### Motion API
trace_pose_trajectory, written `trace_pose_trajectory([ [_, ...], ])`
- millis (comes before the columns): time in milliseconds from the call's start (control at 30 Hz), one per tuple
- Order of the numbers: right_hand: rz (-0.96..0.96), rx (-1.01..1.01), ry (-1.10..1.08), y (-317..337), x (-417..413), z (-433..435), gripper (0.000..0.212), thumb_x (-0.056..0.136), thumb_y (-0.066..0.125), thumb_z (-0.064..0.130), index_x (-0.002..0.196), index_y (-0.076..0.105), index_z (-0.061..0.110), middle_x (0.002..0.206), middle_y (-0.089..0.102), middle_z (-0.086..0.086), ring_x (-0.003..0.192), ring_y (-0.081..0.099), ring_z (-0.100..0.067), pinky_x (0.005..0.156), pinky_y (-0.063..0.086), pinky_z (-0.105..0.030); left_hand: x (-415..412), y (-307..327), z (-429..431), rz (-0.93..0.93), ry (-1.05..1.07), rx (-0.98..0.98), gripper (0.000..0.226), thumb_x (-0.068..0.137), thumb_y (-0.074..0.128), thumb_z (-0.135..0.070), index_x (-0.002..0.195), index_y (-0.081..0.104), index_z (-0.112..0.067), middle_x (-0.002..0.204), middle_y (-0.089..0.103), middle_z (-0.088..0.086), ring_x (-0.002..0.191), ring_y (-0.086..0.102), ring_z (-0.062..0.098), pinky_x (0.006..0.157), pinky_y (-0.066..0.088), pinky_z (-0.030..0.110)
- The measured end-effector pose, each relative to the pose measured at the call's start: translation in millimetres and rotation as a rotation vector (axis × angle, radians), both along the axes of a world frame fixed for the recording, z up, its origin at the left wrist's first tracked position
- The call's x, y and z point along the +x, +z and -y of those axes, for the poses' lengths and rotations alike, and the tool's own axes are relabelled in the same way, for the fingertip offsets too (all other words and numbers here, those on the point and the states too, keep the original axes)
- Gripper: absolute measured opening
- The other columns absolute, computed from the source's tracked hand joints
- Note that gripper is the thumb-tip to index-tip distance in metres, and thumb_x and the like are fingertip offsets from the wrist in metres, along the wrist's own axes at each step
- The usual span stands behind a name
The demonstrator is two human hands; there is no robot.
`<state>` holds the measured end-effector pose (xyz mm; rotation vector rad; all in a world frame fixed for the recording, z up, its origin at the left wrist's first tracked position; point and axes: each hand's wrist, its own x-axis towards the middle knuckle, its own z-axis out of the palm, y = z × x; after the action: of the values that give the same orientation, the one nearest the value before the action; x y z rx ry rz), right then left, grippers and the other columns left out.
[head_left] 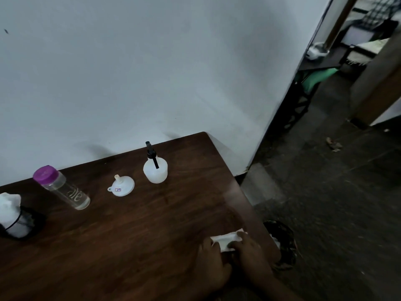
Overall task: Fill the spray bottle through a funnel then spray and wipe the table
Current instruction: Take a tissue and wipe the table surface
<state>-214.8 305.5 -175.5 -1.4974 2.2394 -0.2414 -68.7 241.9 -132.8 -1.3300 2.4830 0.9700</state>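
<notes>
Pinching a white tissue (226, 238) between left hand (211, 265) and right hand (246, 252), well in front and to the right of the spray bottle (155, 171), by the table (130, 246) edge, likely folding a pad for wiping. Parked upright near the wall, clear of the wiping path: cloudy white, black nozzle fitted. Just left, funnel (121, 186) lying mouth-down; farther left, purple-lidded water bottle (63, 189).

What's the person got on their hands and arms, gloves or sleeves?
Nothing visible. The left hand and right hand are bare, with no gloves, and no sleeve shows on the forearms. The dim, blurred picture could hide a ring.
</notes>
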Motion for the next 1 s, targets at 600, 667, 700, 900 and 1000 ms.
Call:
trace_pose_trajectory([
  [600, 0.937, -0.37, -1.012, 24, 99, -67, 0.04, 0.084, 0.055, -0.022, 0.092, 0.068, 0.014, 0.089, 0.074, -0.003, 0.073, 0.071, -0.003, 0.063, 0.054, -0.015, 32, -23, -49, -0.539, 0.659, 0.935, 0.035, 0.079, 0.065, 0.0, 0.113, 0.064, -0.005, 0.109, 0.072, 0.022, 0.109, 0.066, 0.038, 0.084, 0.058, 0.034],
  [667, 0.957, -0.413, -1.034, 29, 94, -72, 0.036, 0.085, 0.054, -0.021, 0.094, 0.071, 0.01, 0.086, 0.076, -0.004, 0.075, 0.071, -0.006, 0.064, 0.055, -0.017, 25, -17, -52, -0.569, 0.63, 0.966, 0.02, 0.089, 0.064, 0.003, 0.108, 0.067, -0.002, 0.1, 0.075, 0.02, 0.101, 0.07, 0.034, 0.081, 0.059, 0.037],
  [700, 0.962, -0.436, -1.048, 29, 89, -74, 0.035, 0.085, 0.054, -0.02, 0.097, 0.072, 0.008, 0.088, 0.077, -0.006, 0.08, 0.072, -0.01, 0.067, 0.056, -0.019, 20, -14, -53, -0.59, 0.599, 0.971, 0.016, 0.093, 0.059, 0.005, 0.107, 0.066, 0.001, 0.093, 0.076, 0.017, 0.09, 0.074, 0.027, 0.072, 0.059, 0.03],
  [900, 1.038, -0.598, -1.14, 35, 46, -84, 0.034, 0.087, 0.052, -0.018, 0.102, 0.073, 0.005, 0.093, 0.077, -0.01, 0.083, 0.073, -0.019, 0.068, 0.058, -0.022, -35, 13, -56, -0.658, 0.462, 0.982, 0.012, 0.095, 0.065, -0.011, 0.104, 0.07, -0.007, 0.084, 0.078, 0.008, 0.081, 0.075, 0.017, 0.072, 0.06, 0.029],
  [1000, 1.11, -0.716, -1.188, 40, 15, -90, 0.035, 0.088, 0.047, -0.02, 0.102, 0.071, 0.002, 0.089, 0.077, -0.013, 0.074, 0.073, -0.018, 0.062, 0.057, -0.021, -75, 7, -63, -0.633, 0.413, 0.925, 0.022, 0.089, 0.074, -0.024, 0.108, 0.072, -0.014, 0.103, 0.076, 0.013, 0.106, 0.069, 0.033, 0.096, 0.054, 0.046],
])
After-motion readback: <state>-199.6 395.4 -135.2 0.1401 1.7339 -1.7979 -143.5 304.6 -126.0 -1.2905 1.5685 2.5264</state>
